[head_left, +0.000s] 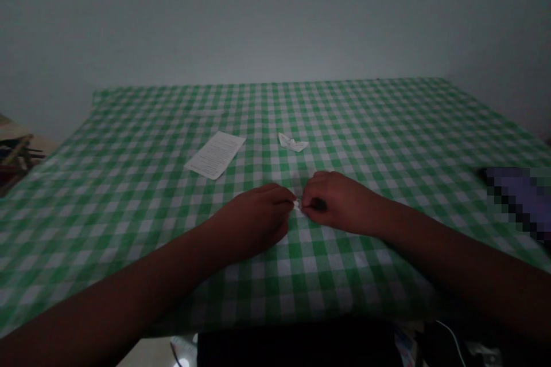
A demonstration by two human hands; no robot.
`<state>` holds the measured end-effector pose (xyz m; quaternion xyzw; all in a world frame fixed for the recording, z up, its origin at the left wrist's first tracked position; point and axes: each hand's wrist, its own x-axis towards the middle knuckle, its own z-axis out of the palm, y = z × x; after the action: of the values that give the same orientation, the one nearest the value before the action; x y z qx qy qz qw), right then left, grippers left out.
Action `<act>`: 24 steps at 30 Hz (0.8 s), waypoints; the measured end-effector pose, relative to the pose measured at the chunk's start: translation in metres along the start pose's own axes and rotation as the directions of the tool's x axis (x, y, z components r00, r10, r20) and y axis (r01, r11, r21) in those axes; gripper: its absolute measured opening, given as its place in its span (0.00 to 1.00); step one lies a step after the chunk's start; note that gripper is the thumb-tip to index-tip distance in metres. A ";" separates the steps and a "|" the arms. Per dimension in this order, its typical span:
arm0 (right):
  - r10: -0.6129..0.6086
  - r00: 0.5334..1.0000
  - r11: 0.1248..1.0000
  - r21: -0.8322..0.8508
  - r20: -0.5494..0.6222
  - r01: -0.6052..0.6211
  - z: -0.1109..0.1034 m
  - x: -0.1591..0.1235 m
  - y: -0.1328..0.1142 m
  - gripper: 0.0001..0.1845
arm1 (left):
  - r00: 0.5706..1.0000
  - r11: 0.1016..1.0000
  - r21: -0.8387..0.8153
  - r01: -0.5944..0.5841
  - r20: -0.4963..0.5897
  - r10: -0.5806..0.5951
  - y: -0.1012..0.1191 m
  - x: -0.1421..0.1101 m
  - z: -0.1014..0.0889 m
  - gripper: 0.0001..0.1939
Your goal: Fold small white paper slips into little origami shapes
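- Green-checked cloth [142,149] covers a wide surface, with a plain pale wall [275,17] rising behind it.
- White paper scrap [297,204] sits between the two hands, over the cloth. Most of it is hidden by the fingers, so its long axis cannot be made out.
- Left hand [253,221] reaches in from the near left, its fingertips [286,198] drawn narrowly together on the scrap's left side.
- Right hand [340,205] reaches in from the near right, its fingertips [306,200] pinching the scrap's other side, almost meeting those of the left.
- Folded paper [293,142] lies on the cloth straight ahead of the scrap, a little nearer the right hand.
- Printed sheet [215,155] lies flat farther left, slanted, closer to the left hand.
- Pixelated patch [520,200] at the cloth's right side hides whatever lies there.
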<state>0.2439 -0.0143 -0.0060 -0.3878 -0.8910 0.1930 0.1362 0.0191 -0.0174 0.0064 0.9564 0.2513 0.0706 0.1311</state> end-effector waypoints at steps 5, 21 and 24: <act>-0.023 0.997 0.999 0.025 0.080 0.021 -0.006 -0.004 -0.003 0.04 | 1.000 1.000 -0.010 0.004 0.002 -0.004 0.000 -0.001 -0.001 0.13; 0.045 0.999 0.998 -0.042 -0.003 -0.045 0.004 0.001 -0.009 0.05 | 1.000 1.000 -0.028 0.012 0.010 -0.012 0.000 0.000 0.000 0.13; 0.041 0.999 0.999 -0.030 0.011 -0.041 0.002 -0.002 -0.011 0.04 | 1.000 0.999 -0.036 0.021 0.007 -0.021 0.000 0.000 0.000 0.13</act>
<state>0.2374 -0.0231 -0.0029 -0.4070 -0.8864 0.1846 0.1210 0.0186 -0.0172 0.0062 0.9515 0.2595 0.0705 0.1498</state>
